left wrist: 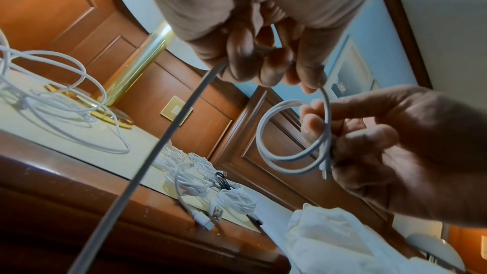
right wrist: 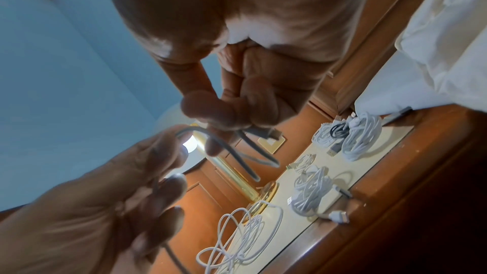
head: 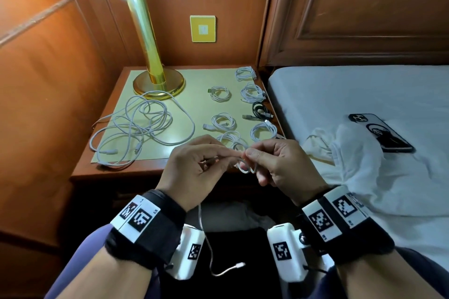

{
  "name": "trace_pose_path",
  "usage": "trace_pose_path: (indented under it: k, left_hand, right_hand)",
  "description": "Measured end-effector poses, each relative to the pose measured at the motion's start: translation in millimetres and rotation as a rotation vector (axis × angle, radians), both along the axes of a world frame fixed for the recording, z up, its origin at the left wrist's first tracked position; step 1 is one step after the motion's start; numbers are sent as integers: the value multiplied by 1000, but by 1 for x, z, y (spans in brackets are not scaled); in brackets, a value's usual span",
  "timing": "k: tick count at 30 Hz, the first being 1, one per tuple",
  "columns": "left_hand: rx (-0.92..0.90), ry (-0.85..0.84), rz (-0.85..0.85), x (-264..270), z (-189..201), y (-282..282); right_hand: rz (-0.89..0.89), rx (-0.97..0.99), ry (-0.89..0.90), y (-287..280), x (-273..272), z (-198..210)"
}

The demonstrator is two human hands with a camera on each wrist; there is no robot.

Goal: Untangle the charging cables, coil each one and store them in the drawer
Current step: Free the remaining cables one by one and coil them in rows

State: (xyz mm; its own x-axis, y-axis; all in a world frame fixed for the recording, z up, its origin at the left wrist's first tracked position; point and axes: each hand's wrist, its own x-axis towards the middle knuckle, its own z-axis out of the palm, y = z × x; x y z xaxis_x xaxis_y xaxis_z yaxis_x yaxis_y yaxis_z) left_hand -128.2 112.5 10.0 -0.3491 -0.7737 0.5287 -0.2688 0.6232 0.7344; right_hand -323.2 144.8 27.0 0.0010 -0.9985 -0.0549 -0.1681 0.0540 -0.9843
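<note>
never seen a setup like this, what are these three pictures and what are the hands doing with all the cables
No machine here: a person wears three cameras. The head view looks down at both hands; each wrist view looks along one hand from below, so the room seems tilted. The black wristbands carry square markers. On the nightstand stand a brass lamp, a tangled pile of white cables and several coiled cables, one black coil. The right hand pinches a small loop of a white cable; the left hand grips the same cable, whose loose end hangs between the wrists.
</note>
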Motion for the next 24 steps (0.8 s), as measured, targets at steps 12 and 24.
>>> trace_pose_path:
  k: [12,24]
  left_hand:
    - [450,194,55,-7,1,4]
    - [402,250,105,-1,0,-5]
  right_hand:
    - [5,193,-337,1,9,4]
    - [-42,277,-276,1,10,5]
